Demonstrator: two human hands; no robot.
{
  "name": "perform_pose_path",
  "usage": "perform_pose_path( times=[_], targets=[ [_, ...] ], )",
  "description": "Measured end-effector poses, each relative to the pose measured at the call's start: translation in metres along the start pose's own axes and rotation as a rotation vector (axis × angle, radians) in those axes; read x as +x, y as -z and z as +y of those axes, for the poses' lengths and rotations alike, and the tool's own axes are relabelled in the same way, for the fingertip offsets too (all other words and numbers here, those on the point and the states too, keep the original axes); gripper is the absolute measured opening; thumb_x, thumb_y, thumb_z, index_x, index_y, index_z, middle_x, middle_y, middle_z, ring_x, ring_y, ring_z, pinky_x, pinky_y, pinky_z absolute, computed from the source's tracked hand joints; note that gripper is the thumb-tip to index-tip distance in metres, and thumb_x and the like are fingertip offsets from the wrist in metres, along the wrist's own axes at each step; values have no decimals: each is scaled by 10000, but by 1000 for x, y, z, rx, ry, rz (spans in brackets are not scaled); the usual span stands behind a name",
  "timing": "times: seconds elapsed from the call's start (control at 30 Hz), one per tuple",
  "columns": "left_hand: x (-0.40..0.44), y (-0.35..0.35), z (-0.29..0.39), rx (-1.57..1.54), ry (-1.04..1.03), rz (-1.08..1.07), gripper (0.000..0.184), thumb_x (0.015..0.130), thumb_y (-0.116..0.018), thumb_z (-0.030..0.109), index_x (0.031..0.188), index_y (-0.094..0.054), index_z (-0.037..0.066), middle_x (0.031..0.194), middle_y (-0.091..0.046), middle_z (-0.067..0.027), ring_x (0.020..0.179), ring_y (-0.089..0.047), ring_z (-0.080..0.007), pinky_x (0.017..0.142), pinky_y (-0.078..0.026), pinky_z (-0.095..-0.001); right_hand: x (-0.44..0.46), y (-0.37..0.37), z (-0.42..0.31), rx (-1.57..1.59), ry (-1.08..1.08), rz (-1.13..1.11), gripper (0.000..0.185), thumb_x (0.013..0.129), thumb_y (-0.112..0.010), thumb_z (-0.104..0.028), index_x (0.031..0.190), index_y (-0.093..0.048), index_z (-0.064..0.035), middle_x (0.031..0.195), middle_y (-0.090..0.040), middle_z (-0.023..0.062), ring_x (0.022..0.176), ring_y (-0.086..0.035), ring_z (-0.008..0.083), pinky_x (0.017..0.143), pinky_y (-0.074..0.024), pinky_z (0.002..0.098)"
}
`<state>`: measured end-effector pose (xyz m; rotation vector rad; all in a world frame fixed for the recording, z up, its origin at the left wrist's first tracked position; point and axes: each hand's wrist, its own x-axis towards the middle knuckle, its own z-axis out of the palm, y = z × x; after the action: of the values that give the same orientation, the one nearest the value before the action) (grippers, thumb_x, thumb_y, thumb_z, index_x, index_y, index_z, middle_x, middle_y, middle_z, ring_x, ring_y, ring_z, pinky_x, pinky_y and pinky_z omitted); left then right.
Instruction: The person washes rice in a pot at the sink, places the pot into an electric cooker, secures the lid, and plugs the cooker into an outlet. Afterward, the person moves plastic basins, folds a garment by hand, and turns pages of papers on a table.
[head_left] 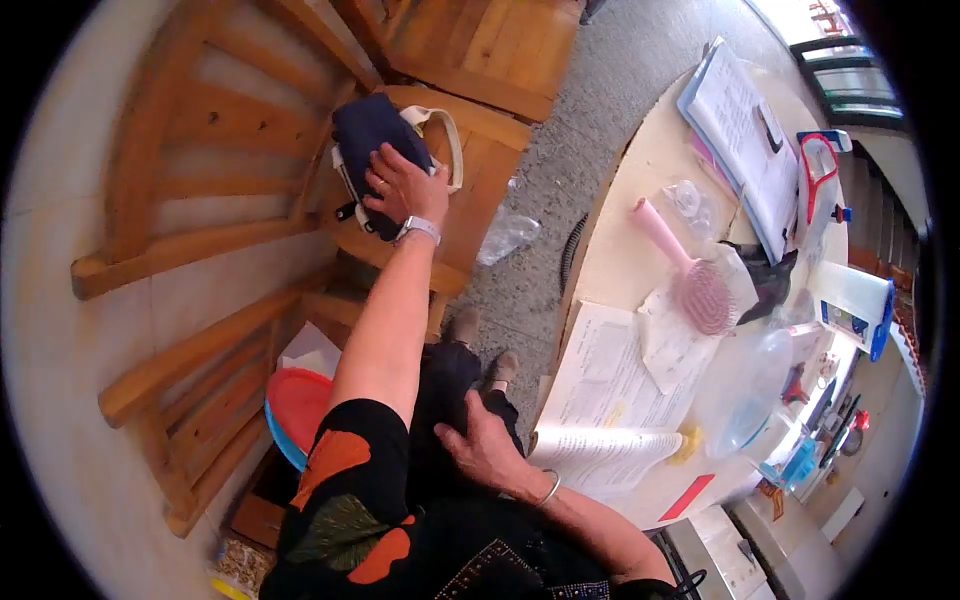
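My left hand [402,186] lies on a small dark navy bag [365,128] with a cream strap [455,150]. Its fingers are spread flat over the fabric, a ring on one and a watch at the wrist. The bag rests on a wooden chair seat [490,140]. Over my dark trousers hangs my right hand [485,440], thumb apart from the fingers, with a bangle at the wrist. Nothing shows in it. To its right, an open book [610,400] lies on the table's near edge.
The pale round table [640,170] holds a pink hairbrush [700,290], a clipboard with papers [740,130] and a clear plastic bowl [745,390]. Crumpled clear plastic [510,235] lies on the floor. Red and blue basins [297,400] stand by another wooden chair [200,400] at left.
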<state>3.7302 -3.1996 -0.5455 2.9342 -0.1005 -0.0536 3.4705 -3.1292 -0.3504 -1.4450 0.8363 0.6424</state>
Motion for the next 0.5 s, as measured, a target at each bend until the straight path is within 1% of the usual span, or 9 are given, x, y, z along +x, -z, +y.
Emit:
perform_pose_path(
  times=[0.03,0.13,0.17,0.27,0.3,0.4,0.43,0.5],
  targets=[
    [3,-12,-7,17,0,-1,850,730,-777,395,1394,-341,91,1456,-394,-108,1340,-360,-352,1007,-310,-630,-1,-1,4,31,50,31,439,900,-647,-214,1128,-394,63,993,-584,386,1012,-559,540,816,-472,513],
    [8,-14,-11,63,-2,-25,776,718,-770,351,1343,-393,87,1434,-409,-109,1324,-379,-347,1012,-321,-613,-3,9,-3,47,18,-39,432,900,-647,-213,1119,-397,63,989,-582,384,1009,-559,538,812,-471,510],
    [9,-4,-8,18,19,-71,691,718,-736,282,1302,-430,76,1414,-418,-108,1315,-386,-354,1006,-334,-621,-3,10,-1,56,36,-24,434,900,-647,-212,1122,-398,65,995,-584,384,1014,-562,534,815,-473,507],
    [19,-6,-22,-38,50,-158,628,721,-689,212,1282,-449,62,1401,-418,-136,1301,-394,-375,996,-358,-618,-2,13,5,71,80,10,447,899,-646,-209,1137,-396,75,1010,-588,382,1026,-570,524,825,-479,499],
    [20,5,-25,-98,82,-164,576,725,-655,166,1252,-467,32,1339,-462,-187,1259,-434,-401,1013,-385,-557,-2,15,6,70,85,14,457,899,-645,-209,1147,-394,81,1016,-590,380,1030,-571,523,829,-481,497],
    [29,11,-52,-277,-19,-88,471,725,-629,89,1157,-469,-6,1231,-492,-224,1160,-501,-424,998,-416,-507,-1,22,9,85,89,14,489,899,-645,-209,1177,-392,103,1032,-593,381,1036,-574,520,838,-487,488],
    [27,13,-59,-338,2,-119,488,727,-607,49,1183,-460,-41,1226,-499,-276,1151,-503,-446,1031,-400,-472,0,23,9,94,90,9,500,898,-646,-209,1187,-392,111,1038,-594,382,1037,-576,519,841,-489,485],
    [25,14,-70,-414,-33,-115,503,732,-593,38,1207,-454,-49,1232,-508,-284,1169,-505,-437,1049,-385,-467,0,26,6,111,100,18,518,898,-646,-210,1204,-392,122,1043,-594,387,1036,-584,513,844,-493,481]
  ],
)
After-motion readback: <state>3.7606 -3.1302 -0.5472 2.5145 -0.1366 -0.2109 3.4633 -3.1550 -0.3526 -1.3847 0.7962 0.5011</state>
